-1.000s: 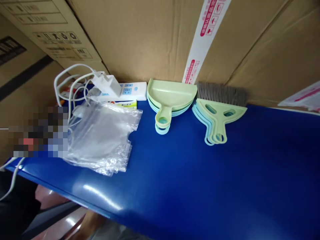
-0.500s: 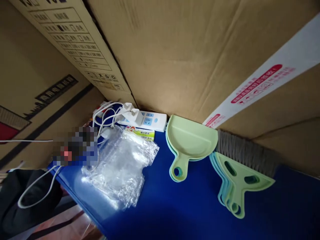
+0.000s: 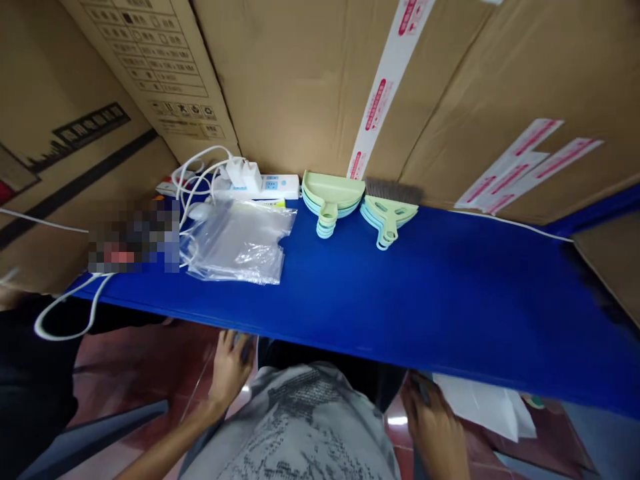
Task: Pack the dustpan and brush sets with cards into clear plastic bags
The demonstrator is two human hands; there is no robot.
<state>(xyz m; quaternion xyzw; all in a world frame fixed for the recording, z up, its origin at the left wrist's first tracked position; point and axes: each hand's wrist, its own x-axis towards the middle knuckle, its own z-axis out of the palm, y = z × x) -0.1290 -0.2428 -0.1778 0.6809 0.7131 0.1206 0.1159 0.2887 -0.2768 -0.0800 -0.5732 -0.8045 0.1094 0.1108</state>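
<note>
Hands hung below the blue tabletop [image 3: 400,293]: left hand [image 3: 230,367] gripping its edge, right hand [image 3: 433,417] blurred, grip unclear.

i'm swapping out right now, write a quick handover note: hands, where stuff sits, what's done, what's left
Left hand: below the table edge; grip unclear.
Right hand: below the edge, by white papers; grip unclear.
On the table: bags left, dustpans and brushes stacked at the back by the boxes, power strip beside them.
Done: nothing bagged.
Left: all of it, it seems.
</note>
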